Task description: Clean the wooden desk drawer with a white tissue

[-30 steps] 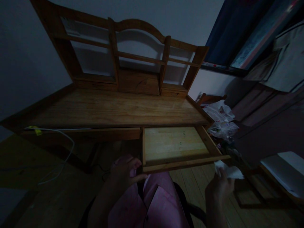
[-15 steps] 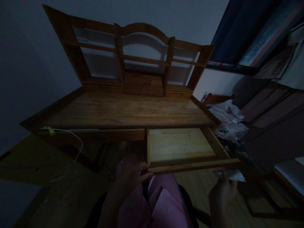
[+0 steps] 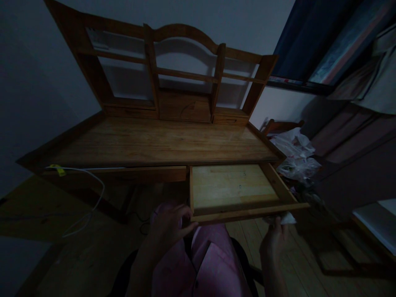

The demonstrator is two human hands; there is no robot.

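Observation:
A wooden drawer (image 3: 238,190) is pulled out from the right side of the wooden desk (image 3: 173,142); its pale bottom shows with nothing lying on it. At the drawer's front left corner, my left hand (image 3: 173,222) is closed with thumb and fingers around the edge. My right hand (image 3: 274,241) pinches a crumpled white tissue or thin cloth (image 3: 288,218), just below the right part of the drawer front. Whether the white piece touches the wood I cannot tell. Dim light blurs the fingertips.
A white cable (image 3: 100,185) with a yellow tag hangs off the desk's left front. Shelves (image 3: 185,74) rise at the back. Plastic bags (image 3: 295,152) sit right of the desk. My legs (image 3: 213,260) are under the drawer, and a low wooden frame (image 3: 328,251) stands lower right.
My right hand has moved left with the white piece, closer in under the drawer front. The left hand stays at the drawer corner. The view has shifted slightly.

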